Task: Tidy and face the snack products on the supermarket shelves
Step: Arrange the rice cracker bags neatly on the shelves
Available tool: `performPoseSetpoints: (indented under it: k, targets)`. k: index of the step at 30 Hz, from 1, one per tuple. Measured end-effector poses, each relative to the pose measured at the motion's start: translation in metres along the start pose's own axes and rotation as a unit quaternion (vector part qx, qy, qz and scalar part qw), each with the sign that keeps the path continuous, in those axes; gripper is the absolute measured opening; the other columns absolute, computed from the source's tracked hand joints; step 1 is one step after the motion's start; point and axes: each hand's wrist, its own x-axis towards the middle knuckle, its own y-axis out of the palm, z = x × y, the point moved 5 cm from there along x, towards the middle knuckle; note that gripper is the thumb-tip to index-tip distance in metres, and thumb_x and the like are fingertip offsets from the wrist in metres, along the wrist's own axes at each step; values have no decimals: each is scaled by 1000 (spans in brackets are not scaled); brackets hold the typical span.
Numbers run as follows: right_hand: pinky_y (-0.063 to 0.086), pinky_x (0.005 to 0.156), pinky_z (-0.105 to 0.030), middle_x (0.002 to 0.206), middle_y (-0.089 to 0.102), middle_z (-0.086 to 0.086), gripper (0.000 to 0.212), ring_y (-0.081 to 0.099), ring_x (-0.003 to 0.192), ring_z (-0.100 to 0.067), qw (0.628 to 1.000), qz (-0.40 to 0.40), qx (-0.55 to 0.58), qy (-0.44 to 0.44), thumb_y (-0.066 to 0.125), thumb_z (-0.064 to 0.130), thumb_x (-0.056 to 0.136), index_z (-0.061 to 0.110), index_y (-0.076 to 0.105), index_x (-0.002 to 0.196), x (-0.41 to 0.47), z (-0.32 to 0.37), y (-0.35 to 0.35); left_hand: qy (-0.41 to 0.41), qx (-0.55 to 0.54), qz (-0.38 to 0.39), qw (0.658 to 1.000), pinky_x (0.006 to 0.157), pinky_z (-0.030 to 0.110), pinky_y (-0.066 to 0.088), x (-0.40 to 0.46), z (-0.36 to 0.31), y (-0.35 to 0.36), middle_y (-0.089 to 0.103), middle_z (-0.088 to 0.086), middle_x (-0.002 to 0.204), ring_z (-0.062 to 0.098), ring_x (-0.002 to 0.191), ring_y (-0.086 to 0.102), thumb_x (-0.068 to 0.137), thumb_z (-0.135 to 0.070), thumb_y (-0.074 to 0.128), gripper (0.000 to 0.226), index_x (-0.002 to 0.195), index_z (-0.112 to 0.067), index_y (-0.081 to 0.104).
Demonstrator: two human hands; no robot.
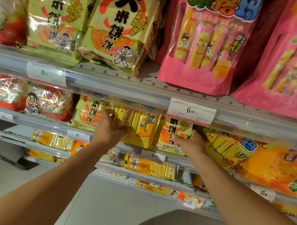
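On the second shelf a yellow corn-stick snack bag stands tilted between two yellow-green rice cracker bags. My left hand grips the corn-stick bag's left side, fingers curled over its front. My right hand rests on the right rice cracker bag, thumb pointing left across its front and fingers hidden behind its right side. The left rice cracker bag stands upright just left of my left hand.
The top shelf holds big yellow-green rice cracker bags and pink corn-stick bags. Price rails run along the shelf edges. More yellow corn-stick bags and an orange bag crowd the right. Red bags sit left. Lower shelves hold small packs.
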Motion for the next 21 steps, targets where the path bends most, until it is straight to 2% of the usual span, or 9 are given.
performPoseSetpoints:
  k: [2, 4, 6, 8, 10, 14, 17, 19, 21]
  targets:
    - [41, 106, -45, 149, 42, -10, 90, 42, 134, -32, 1000, -4, 6, -6, 78, 47, 76, 13, 34, 146, 0, 0, 1, -2, -7, 2, 1000, 74, 38, 53, -3, -3, -8, 53, -9, 91, 20, 88, 57, 72, -16, 85, 56, 116, -19, 49]
    - [42, 102, -43, 146, 46, -10, 85, 45, 131, -33, 999, -17, 24, -16, 78, 45, 76, 12, 37, 144, 0, -2, 0, -9, -40, 7, 999, 77, 42, 54, -12, 0, -20, 53, -3, 93, 26, 91, 61, 73, -12, 83, 42, 97, -27, 52]
    - [44, 95, -39, 139, 53, -9, 76, 50, 125, -33, 998, -26, 43, -29, 79, 42, 76, 13, 44, 137, -2, -4, -1, -32, -75, -2, 997, 81, 45, 57, -24, 12, -36, 58, 7, 104, 32, 98, 65, 72, -11, 84, 43, 103, -20, 55]
    - [47, 84, -36, 116, 64, 0, 48, 59, 110, -27, 996, -26, 74, -44, 80, 40, 76, 22, 57, 113, -3, -7, -2, -46, -74, -27, 996, 76, 45, 59, -38, 26, -58, 64, 10, 101, 30, 94, 68, 69, -18, 86, 48, 106, -15, 56]
    - [45, 77, -33, 95, 63, 12, 31, 62, 98, -22, 993, -33, 89, -66, 80, 38, 76, 29, 56, 93, -10, -6, -3, -53, -79, -55, 994, 65, 33, 58, -53, 40, -80, 69, -3, 90, 15, 83, 70, 66, -21, 87, 43, 97, -31, 60]
    - [51, 86, -41, 108, 64, 4, 43, 61, 99, -22, 993, -44, 88, -68, 79, 41, 77, 23, 58, 109, -27, 5, 7, -80, -113, -88, 986, 75, 43, 58, -67, 72, -119, 67, 6, 99, 28, 88, 69, 69, -13, 85, 41, 99, -25, 60]
    - [41, 60, -23, 90, 59, 17, 30, 55, 77, -4, 990, -52, 101, -77, 79, 39, 77, 29, 53, 88, -43, 19, 20, -83, -129, -84, 985, 72, 40, 58, -64, 92, -145, 65, 4, 101, 26, 88, 69, 70, -16, 84, 43, 105, -20, 60]
    - [37, 57, -20, 84, 57, 19, 31, 53, 73, -1, 989, -62, 109, -74, 78, 38, 78, 28, 50, 84, -55, 28, 30, -87, -126, -73, 985, 74, 44, 59, -60, 103, -161, 66, 2, 101, 26, 88, 69, 70, -19, 85, 46, 109, -21, 60]
    - [49, 63, -29, 90, 65, 8, 25, 60, 78, -10, 986, -62, 143, -56, 79, 32, 79, 23, 57, 89, -68, 37, 44, -84, -122, -56, 987, 75, 48, 59, -52, 113, -177, 68, 1, 99, 28, 88, 69, 69, -22, 86, 41, 103, -25, 62]
